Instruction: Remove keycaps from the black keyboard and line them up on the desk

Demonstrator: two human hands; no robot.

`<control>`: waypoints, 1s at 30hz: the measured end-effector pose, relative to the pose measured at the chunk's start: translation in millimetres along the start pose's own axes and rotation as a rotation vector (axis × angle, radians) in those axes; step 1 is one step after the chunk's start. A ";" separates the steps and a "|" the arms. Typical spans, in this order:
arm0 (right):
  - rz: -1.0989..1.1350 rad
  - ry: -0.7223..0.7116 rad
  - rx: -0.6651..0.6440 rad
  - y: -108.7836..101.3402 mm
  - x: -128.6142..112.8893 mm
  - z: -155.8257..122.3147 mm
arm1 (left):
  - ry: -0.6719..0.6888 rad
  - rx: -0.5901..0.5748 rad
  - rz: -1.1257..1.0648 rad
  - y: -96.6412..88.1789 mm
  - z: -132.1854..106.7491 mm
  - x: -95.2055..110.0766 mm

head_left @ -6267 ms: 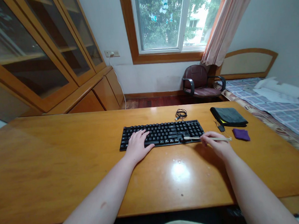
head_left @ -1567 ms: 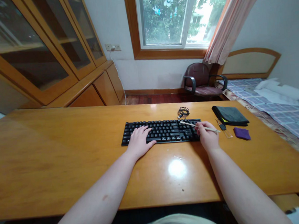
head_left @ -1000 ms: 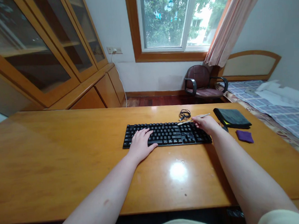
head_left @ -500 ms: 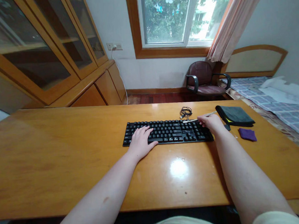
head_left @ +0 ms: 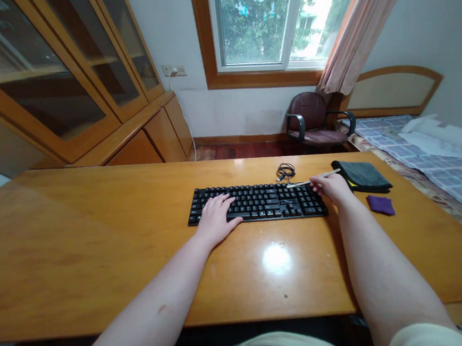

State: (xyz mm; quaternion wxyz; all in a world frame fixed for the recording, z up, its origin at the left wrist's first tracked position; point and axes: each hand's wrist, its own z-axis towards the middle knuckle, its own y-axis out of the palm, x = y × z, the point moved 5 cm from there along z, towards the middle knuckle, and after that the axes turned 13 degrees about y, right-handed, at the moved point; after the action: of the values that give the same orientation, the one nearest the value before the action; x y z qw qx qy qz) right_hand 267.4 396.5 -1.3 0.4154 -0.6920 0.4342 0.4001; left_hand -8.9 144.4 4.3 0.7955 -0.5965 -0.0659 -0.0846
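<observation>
"Black keyboard [head_left: 257, 203] at the middle of the frame, lying square on the orange-brown desk [head_left: 101, 247]. Where is the stick against it?"

"The pale stick [head_left: 300, 183] lies over the keyboard's upper right corner. Its long axis runs almost level across the frame, climbing a little toward the right. One end points left, over the top row of keys just below the coiled cable [head_left: 286, 171]. The other end points right, toward the folded dark cloth [head_left: 361, 176]."

"Which hand has it?"

"The right hand [head_left: 331, 187]. Its fingers are pinched shut round the stick, right of its middle, so most of the length juts out to the left of the hand. I think the left end touches the keys, but it is too thin at this size to be sure."

"And the other hand?"

"The left hand [head_left: 215, 217] rests flat on the keys of the keyboard's left half, fingers spread, gripping nothing. It is well apart from the stick; the right hand is nearer by far."

"Anything else close by?"

"A small purple cloth [head_left: 380, 204] lies on the desk to the right of the right forearm, below the folded cloth in the frame."
</observation>
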 end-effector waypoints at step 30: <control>0.092 -0.396 0.119 35.2 -27.2 -52.9 | 0.017 0.033 -0.025 0.8 -0.3 -0.5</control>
State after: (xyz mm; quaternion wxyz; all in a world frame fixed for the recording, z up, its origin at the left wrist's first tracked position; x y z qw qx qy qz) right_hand 236.5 345.2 33.3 0.5139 -0.5537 0.3982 0.5203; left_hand -9.3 144.3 3.4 0.8045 -0.5818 -0.0679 -0.0985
